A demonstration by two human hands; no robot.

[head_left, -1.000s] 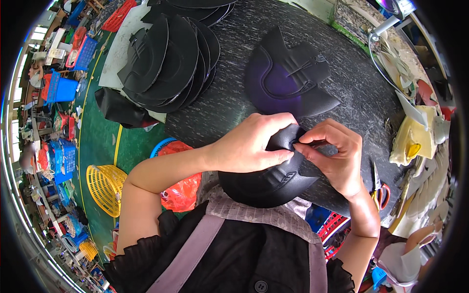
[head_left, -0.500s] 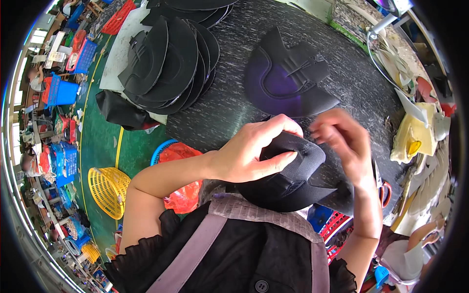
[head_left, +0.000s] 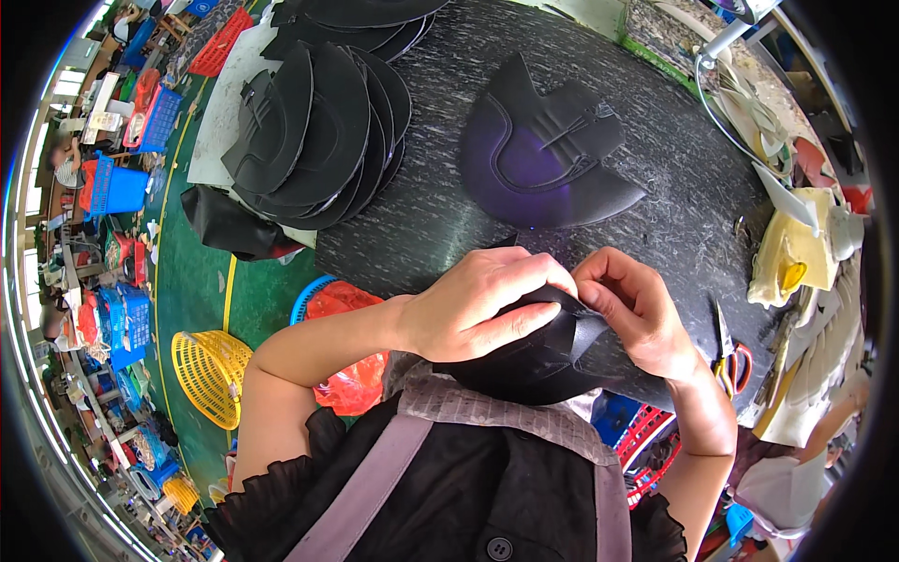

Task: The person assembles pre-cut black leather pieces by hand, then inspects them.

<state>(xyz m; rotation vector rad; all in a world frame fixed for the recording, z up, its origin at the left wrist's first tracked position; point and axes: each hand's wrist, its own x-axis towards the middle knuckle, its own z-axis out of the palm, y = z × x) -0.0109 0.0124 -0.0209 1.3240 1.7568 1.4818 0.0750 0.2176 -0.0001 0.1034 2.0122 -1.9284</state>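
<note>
Close to my body I hold a black shoe upper (head_left: 510,367), folded and bent over. My left hand (head_left: 482,304) is closed round its upper edge, thumb on the near face and fingers over the far side. With finger and thumb together, my right hand (head_left: 632,309) pinches the upper's edge just beside the left fingertips. Whether a thread or other small bit is between those fingertips, I cannot tell. Beyond my hands another shoe upper (head_left: 552,150) lies flat on the dark, speckled table (head_left: 435,192), purple light falling on it.
Overlapping black uppers (head_left: 328,131) are piled at the table's left. Scissors (head_left: 730,361) with red-orange handles lie at the right, near pale scraps (head_left: 819,347) and a yellowish cloth (head_left: 796,248). A yellow basket (head_left: 211,375) and a red bag (head_left: 351,365) stand lower left.
My right hand, blurred and apart from the upper before, has come in to pinch its edge. The upper's top has folded, and the scissors show more fully.
</note>
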